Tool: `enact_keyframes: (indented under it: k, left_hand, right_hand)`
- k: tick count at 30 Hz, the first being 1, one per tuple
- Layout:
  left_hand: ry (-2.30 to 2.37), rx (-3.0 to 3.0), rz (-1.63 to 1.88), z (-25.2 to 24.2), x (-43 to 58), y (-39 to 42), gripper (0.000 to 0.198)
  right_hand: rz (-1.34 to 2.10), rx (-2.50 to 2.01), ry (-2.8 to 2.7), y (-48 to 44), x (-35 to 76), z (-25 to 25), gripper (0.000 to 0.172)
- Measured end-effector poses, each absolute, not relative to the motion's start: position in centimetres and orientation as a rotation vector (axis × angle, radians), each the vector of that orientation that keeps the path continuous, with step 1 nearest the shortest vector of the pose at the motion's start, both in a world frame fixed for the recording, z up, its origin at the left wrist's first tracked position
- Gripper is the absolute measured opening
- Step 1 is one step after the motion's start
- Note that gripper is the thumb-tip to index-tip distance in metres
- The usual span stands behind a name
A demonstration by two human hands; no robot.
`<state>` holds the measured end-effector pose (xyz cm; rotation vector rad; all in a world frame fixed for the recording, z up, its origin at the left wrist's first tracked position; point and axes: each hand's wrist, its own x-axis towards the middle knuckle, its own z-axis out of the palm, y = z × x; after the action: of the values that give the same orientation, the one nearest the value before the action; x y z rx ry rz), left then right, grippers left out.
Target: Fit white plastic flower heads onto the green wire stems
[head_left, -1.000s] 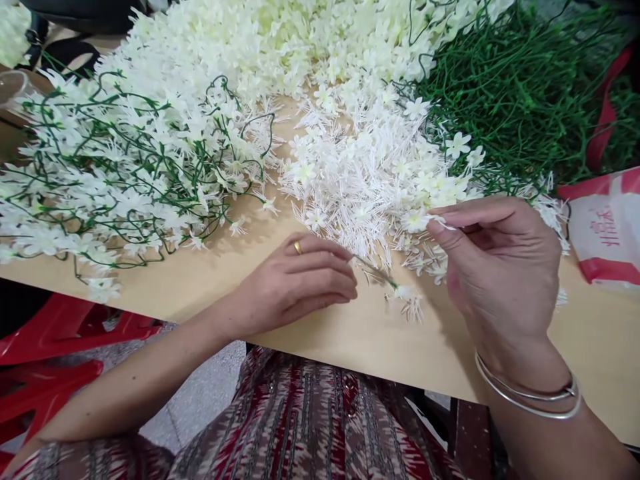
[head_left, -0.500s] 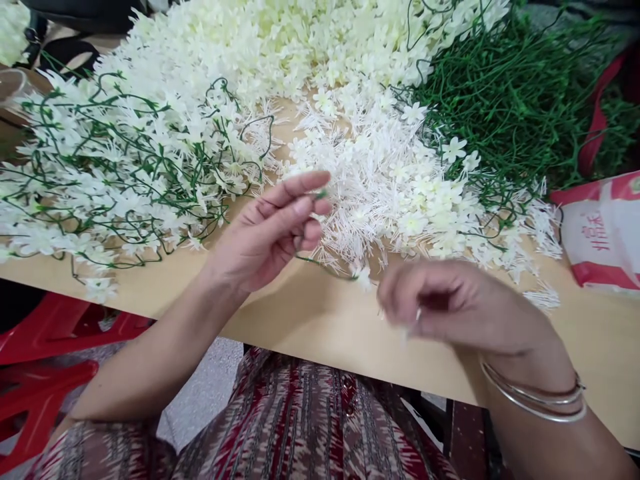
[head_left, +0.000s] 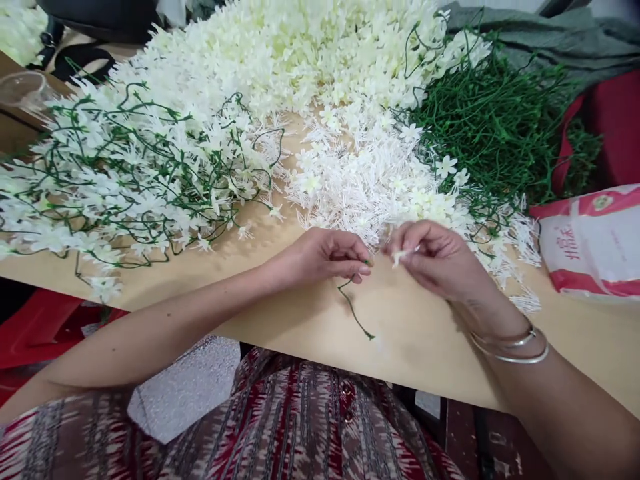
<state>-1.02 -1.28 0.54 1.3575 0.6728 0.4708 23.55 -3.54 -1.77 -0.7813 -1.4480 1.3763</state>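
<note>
My left hand (head_left: 340, 257) pinches a thin green plastic stem (head_left: 354, 310) whose lower end hangs over the bare wood. A short gap away, my right hand (head_left: 425, 253) is closed on a small white piece (head_left: 399, 256), which looks like an artificial flower part; its exact shape is blurred. Just beyond both hands lies a heap of white stamen pieces (head_left: 345, 190) with small flowers mixed in. To the left spreads a pile of white flowers on green stems (head_left: 150, 180). A tangle of bare green stems (head_left: 493, 120) sits at the far right.
Loose cream petals (head_left: 290, 47) are heaped at the back of the table (head_left: 300, 313). A red and white packet (head_left: 593, 240) lies at the right, beside a red cloth (head_left: 615, 127). A clear cup (head_left: 25, 90) stands far left, and a red stool (head_left: 45, 320) is below the edge.
My left hand has moved right and toward me with the green stem. My right hand has risen slightly, bringing the white piece close to the stem. The view has shifted a little.
</note>
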Motion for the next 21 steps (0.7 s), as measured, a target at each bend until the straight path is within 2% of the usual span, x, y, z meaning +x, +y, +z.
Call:
enact_keyframes:
  k: [3,7,13,21]
  left_hand:
    - [0.692,1.571,0.628,-0.1,0.3,0.1,0.015]
    - [0.703,1.489,0.814,-0.7,0.9,0.5,0.020]
    - [0.691,1.344,0.757,0.7,0.1,-1.3,0.022]
    - [0.674,1.319,0.719,1.1,-0.1,-1.3,0.021]
  right_hand:
    - [1.231,-0.897,-1.224,-2.5,24.9,-2.1,0.027]
    - [1.211,-1.074,-1.134,-3.5,25.7,-0.9,0.033]
    - [1.099,-1.137,-1.098,-6.1,23.1,0.9,0.026]
    - [1.177,-1.107,-1.061,-6.3,21.4,-0.2,0.024]
